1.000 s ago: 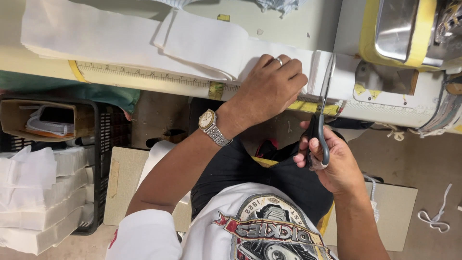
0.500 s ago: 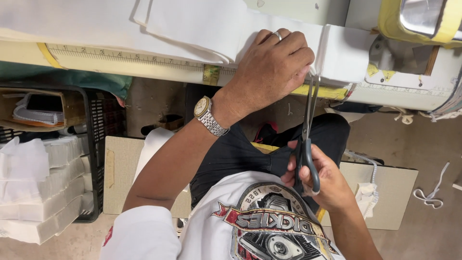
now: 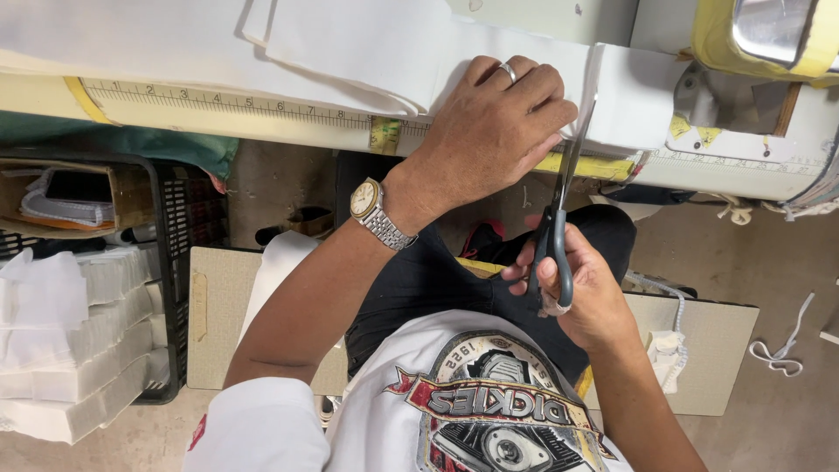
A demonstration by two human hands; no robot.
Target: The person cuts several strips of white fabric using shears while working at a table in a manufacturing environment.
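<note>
Left hand (image 3: pixel 489 131) lies flat, fingers spread, pressing 1 white cloth strip (image 3: pixel 612 96) at table edge (image 3: pixel 218 109) w/ printed ruler. Right hand (image 3: pixel 581 288) is clamped on 1 pair of scissors (image 3: pixel 555 218), blades up at the strip's edge. 1 wristwatch (image 3: pixel 374 212), 1 ring (image 3: pixel 508 72) on left. Black crate (image 3: pixel 188 262) & stacked white pieces (image 3: pixel 70 350) sit at far left, on floor.

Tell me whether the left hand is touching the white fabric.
Touching. The head view shows the left hand pressed flat on the white fabric at the table edge, fingers spread over it with no gap, beside the scissors.
</note>
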